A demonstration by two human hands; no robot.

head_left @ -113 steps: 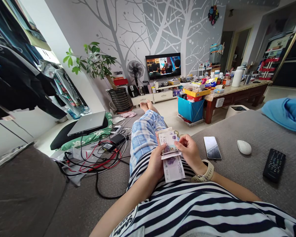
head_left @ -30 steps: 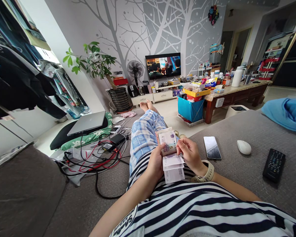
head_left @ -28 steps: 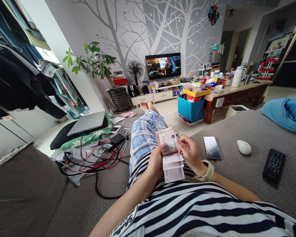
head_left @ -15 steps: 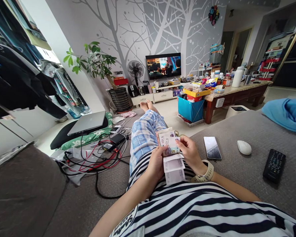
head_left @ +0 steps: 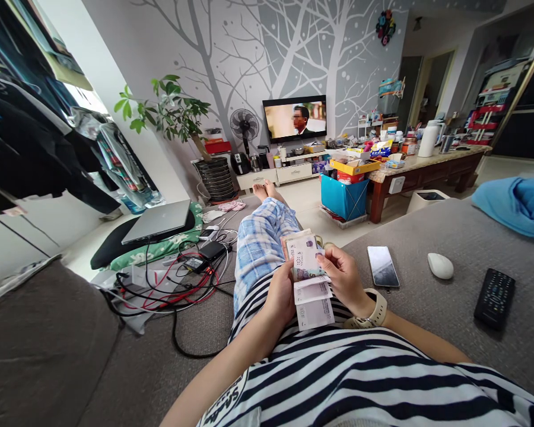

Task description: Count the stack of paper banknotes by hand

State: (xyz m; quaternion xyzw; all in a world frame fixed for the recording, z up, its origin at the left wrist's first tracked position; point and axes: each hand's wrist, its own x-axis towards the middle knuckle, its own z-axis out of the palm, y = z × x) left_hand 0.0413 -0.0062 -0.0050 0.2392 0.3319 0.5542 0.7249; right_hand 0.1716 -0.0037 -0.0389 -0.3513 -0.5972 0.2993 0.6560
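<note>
- Pale purple and cream banknotes (head_left: 303, 259) are held in a small bundle above the person's lap, in front of the striped shirt; part of a "5" shows on the upper ones, and an orange-red edge peeks out at their left.
- More notes lie below that bundle, overlapping in steps down towards the belly, the lowest one (head_left: 315, 314) over the shirt.
- The left hand (head_left: 281, 292) is closed on the left edge of the notes, thumb on top; its other fingers are mostly hidden.
- The right hand (head_left: 342, 277) pinches the right edge between thumb and bent fingers, so both hands are narrow and holding paper money. A cream watch (head_left: 374, 309) circles the right wrist.
- Blue plaid trousers (head_left: 267, 228) cover the outstretched legs on a grey sofa (head_left: 420, 320).
- Just beside the right hand lies a phone (head_left: 383, 266), then a white mouse (head_left: 440, 265) and a black remote (head_left: 495, 298) farther right.
- Left of the legs, tangled cables (head_left: 207, 283) spread near a closed silver laptop (head_left: 158, 222).
- Beyond, a crowded tabletop (head_left: 380, 175) carries a white jug (head_left: 429, 140); a blue box (head_left: 343, 198) stands by its near end.
- On the far wall, a television (head_left: 295, 120) is lit.
</note>
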